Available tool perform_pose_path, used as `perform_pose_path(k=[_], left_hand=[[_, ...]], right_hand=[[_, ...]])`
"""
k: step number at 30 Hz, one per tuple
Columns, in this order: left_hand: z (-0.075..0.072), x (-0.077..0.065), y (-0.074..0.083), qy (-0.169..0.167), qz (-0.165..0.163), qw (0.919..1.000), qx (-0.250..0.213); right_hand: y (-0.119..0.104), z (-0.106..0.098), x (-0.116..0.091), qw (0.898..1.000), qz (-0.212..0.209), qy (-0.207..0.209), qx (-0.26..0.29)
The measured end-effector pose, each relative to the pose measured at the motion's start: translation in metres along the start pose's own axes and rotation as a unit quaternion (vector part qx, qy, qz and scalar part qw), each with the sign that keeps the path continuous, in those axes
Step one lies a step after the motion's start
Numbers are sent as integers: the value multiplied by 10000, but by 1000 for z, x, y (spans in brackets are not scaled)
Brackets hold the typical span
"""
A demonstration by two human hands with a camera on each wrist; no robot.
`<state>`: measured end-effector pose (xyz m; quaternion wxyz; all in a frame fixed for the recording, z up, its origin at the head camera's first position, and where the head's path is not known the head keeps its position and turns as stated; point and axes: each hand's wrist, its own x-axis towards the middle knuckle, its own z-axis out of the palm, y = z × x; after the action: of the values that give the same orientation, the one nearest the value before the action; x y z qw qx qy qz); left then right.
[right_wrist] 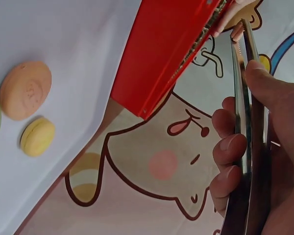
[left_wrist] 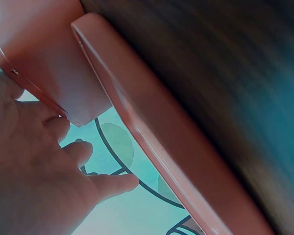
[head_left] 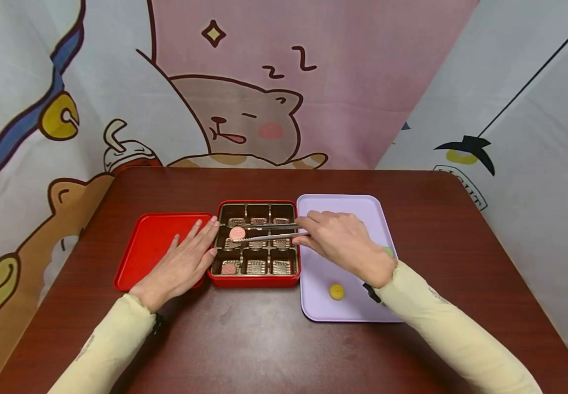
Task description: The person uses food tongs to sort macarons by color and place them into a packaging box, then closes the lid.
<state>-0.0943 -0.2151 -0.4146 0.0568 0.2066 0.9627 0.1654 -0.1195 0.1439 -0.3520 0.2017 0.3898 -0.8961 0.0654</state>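
Observation:
My right hand [head_left: 340, 238] grips a pair of metal tongs [head_left: 269, 237] over the sectioned box. A pink macaron [head_left: 237, 233] sits between the tong tips, above the left column's middle compartment; in the right wrist view those tips [right_wrist: 238, 34] hold something pink. Another pink macaron [head_left: 229, 268] lies in the front left compartment of the red box [head_left: 256, 281], which has a gold-brown divided insert. My left hand [head_left: 180, 265], fingers extended, touches the box's left rim. Those fingers show beside the box wall in the left wrist view.
Left of the box lies a red lid [head_left: 151, 241], partly under my left hand. On the right, a lilac tray [head_left: 323, 309] bears a yellow macaron [head_left: 336, 291] and a green one [head_left: 389, 251] half hidden by my wrist. An orange macaron [right_wrist: 25, 90] shows in the right wrist view.

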Motion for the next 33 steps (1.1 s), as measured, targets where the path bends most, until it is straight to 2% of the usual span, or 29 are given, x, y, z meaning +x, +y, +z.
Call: perform_pose_path(k=[5,11,20,26,33], left_hand=[[0,0,0,-19,-25,10000,44],[1,0,0,-6,-25,10000,41],[1,1,0,-54,-50,10000,30],[2,1,1,-43,-31,10000,18],[2,2,1,11,-11,10000,-17]], right_hand=[[-3,9,7,9998,-147,1,-157],[-5,19,15,9992,-131,-153,-343],[-7,27,20,9989,-137,-27,-449],[-5,25,18,9992,-19,-161,-374],[3,8,5,9994,269,-197,-8]])
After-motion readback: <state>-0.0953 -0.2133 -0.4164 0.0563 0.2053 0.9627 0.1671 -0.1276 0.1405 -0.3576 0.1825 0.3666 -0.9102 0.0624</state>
